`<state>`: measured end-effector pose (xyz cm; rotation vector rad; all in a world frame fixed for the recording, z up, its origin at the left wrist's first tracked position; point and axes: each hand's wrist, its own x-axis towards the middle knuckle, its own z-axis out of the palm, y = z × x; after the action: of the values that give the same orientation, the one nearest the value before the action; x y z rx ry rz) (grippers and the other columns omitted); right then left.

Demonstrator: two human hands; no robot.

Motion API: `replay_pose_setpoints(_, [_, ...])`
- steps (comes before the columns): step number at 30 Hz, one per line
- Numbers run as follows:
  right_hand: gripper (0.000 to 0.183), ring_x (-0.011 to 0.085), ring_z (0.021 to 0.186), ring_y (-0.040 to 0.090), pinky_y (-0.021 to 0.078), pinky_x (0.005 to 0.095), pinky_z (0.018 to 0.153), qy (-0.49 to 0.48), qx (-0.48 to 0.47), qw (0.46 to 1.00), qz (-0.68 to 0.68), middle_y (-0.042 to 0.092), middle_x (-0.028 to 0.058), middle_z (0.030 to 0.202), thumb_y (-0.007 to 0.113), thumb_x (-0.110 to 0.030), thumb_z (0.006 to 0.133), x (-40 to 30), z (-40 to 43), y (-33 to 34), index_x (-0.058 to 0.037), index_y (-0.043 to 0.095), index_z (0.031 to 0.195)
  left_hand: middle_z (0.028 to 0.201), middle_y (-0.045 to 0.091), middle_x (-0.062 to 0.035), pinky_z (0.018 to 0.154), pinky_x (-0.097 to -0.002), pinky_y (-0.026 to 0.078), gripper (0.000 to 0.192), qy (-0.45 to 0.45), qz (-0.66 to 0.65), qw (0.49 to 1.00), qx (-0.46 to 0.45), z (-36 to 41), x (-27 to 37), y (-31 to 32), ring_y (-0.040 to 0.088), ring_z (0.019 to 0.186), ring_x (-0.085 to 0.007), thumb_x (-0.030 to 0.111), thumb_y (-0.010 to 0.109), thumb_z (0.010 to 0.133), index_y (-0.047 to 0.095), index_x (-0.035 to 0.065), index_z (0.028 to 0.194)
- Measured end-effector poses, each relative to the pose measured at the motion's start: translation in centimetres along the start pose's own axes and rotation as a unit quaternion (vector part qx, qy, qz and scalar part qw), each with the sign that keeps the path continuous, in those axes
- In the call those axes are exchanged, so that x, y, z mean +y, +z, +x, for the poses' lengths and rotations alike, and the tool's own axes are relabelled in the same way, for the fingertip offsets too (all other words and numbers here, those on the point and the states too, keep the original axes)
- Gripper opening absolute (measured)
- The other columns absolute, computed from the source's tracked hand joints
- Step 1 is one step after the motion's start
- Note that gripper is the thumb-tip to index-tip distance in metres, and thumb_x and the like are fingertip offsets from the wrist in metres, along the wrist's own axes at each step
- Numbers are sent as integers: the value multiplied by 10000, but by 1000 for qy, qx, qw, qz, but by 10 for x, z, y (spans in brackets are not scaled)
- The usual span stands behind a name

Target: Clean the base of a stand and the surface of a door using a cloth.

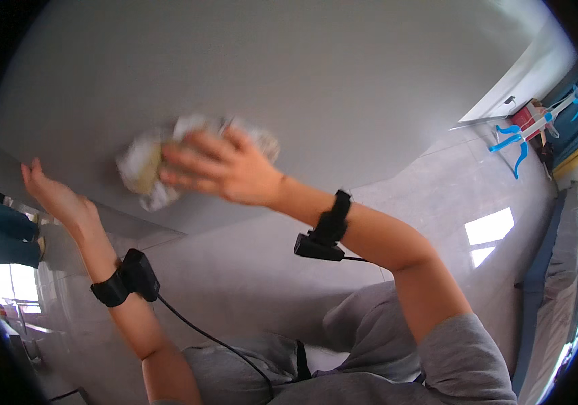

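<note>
My right hand (pixel 218 167) lies spread on a crumpled white and yellowish cloth (pixel 139 162), holding it against a large flat grey wall-like surface (pixel 279 66). Motion blurs the cloth and the fingers. My left hand (pixel 58 200) is at the far left, beside the lower left edge of that surface, with nothing visible in it. Its fingers point up and are partly turned from view; I cannot tell whether they touch the surface. Each wrist wears a black strap with a small black device, such as the left wrist device (pixel 139 273), and a cable.
Below is a glossy grey tiled floor (pixel 436 192). At right stand a white and blue stand with splayed legs (pixel 522 134), a red box (pixel 524 121) and a grey cushioned sofa or bed (pixel 555 283). Another person's dark trouser legs (pixel 8 233) show at far left.
</note>
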<state>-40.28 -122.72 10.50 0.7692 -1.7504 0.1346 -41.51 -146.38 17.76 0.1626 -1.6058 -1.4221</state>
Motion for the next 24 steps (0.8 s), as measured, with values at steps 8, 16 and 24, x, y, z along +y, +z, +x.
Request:
replay_pose_setpoints(8, [208, 170, 1110, 382, 349, 341, 857, -160, -210, 950, 165, 466, -34, 1157, 571, -178, 712, -39, -125, 28, -219, 587, 915, 1336, 188, -190, 1010, -476, 186, 629, 35, 71, 997, 7, 4, -7, -13, 148, 1268, -349, 445, 384, 804, 214, 107, 1307])
replay_pose_setpoints(16, [271, 226, 1102, 365, 233, 328, 901, 18, 42, 995, -90, 524, 20, 1119, 588, -87, 742, 49, 14, -38, -174, 636, 995, 1298, 211, -240, 1023, -467, 131, 641, 90, -5, 996, -20, 3, -12, -1, 191, 1248, -362, 352, 440, 812, 172, 46, 1308])
replay_pose_setpoints(24, [472, 162, 1116, 364, 283, 323, 837, -96, -112, 989, 18, 433, -70, 1220, 558, -152, 700, -71, -28, 52, -304, 517, 1145, 1205, 366, -246, 1011, -422, 157, 702, 140, -14, 990, -29, 12, -23, 0, 369, 1147, -279, 251, 551, 764, 192, -44, 1290])
